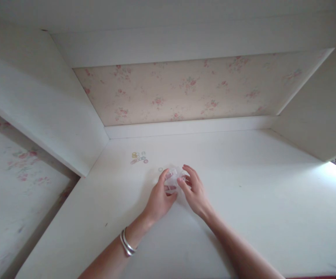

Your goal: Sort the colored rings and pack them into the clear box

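My left hand point(160, 197) and my right hand point(195, 190) hold a small clear plastic container point(172, 178) between them, just above or on the white tabletop. Fingers of both hands curl around its sides, and some fingertips show through the see-through walls. Its exact shape is blurred. Beyond my left hand lies a loose pile of small thin coloured rings point(139, 158), yellow, pink and greenish, which look like little elastic bands. One single greenish ring point(160, 169) rests apart from them, close to my left fingertips.
The white tabletop point(258, 217) runs back to a low ledge and a flowered wall panel point(185, 89). White side panels stand at left point(54, 104) and right point(316, 104), with a shelf edge overhead. A tiny dark scrap point(106, 224) lies at the left.
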Demonstrator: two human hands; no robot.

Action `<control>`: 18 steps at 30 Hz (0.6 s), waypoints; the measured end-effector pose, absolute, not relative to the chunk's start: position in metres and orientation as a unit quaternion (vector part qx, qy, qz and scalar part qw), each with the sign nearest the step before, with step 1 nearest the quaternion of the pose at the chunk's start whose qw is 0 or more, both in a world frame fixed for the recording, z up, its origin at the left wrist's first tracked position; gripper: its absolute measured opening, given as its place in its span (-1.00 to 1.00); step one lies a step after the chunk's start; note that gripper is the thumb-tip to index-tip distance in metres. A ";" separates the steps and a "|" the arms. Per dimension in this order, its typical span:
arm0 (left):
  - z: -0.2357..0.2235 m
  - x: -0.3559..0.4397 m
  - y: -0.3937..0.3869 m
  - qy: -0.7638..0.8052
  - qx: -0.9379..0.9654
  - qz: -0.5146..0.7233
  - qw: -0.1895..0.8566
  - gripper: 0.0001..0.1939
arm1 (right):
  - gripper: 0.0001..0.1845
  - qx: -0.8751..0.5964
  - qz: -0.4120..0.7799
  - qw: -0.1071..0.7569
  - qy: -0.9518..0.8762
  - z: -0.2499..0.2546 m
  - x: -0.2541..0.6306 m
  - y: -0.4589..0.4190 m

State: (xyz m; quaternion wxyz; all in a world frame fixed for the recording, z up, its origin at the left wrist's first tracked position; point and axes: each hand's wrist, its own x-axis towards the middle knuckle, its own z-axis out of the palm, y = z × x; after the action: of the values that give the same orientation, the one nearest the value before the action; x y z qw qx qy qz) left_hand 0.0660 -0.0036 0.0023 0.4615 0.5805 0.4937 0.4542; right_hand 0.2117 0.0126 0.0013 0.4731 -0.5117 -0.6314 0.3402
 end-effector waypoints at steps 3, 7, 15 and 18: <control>-0.006 0.073 -0.006 0.476 0.568 0.457 0.492 -0.25 | -0.49 -0.535 0.300 0.436 -0.659 0.000 0.211 0.012; -0.013 0.076 -0.007 0.466 0.542 0.467 0.521 -0.19 | -0.45 -0.566 0.272 0.403 -0.666 0.002 0.207 0.010; -0.007 0.073 -0.012 0.430 0.489 0.473 0.594 -0.05 | -0.54 -0.581 0.312 0.380 -0.649 0.004 0.206 0.011; -0.004 0.067 -0.010 0.433 0.462 0.475 0.611 -0.24 | -0.61 -0.554 0.361 0.423 -0.620 0.000 0.212 0.017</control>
State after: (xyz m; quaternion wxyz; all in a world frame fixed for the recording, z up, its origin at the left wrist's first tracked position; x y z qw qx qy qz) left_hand 0.0666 -0.0098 -0.0039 0.6108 0.4622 0.4335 0.4747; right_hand 0.2123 0.0166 0.0005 0.4232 -0.5535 -0.6197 0.3613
